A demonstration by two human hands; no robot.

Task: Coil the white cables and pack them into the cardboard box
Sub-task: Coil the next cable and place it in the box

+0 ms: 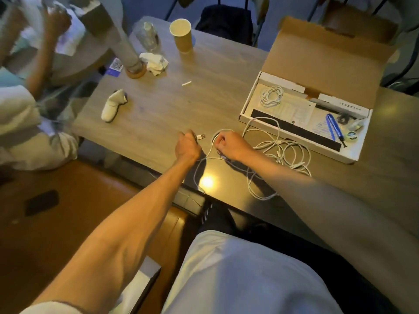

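A long white cable (pixel 286 148) lies in loose loops on the wooden table (pixel 172 105), just in front of the open cardboard box (pixel 322 53). My left hand (pixel 188 146) pinches the cable near its USB plug (pixel 200 136). My right hand (pixel 233 145) grips a loop of the same cable close by; a strand runs between both hands and hangs over the table's near edge. Inside the box a coiled white cable (pixel 271 96) lies at the left end, beside papers, a black strip and a blue tool (pixel 333 128).
A paper cup (pixel 182 35), a plastic bottle (pixel 148 37), crumpled tissue (pixel 155 62), a white controller (pixel 113 105) and a small white stick (pixel 186 83) sit on the table's far half. Another person (pixel 29 64) sits at the left. Chairs stand beyond the table.
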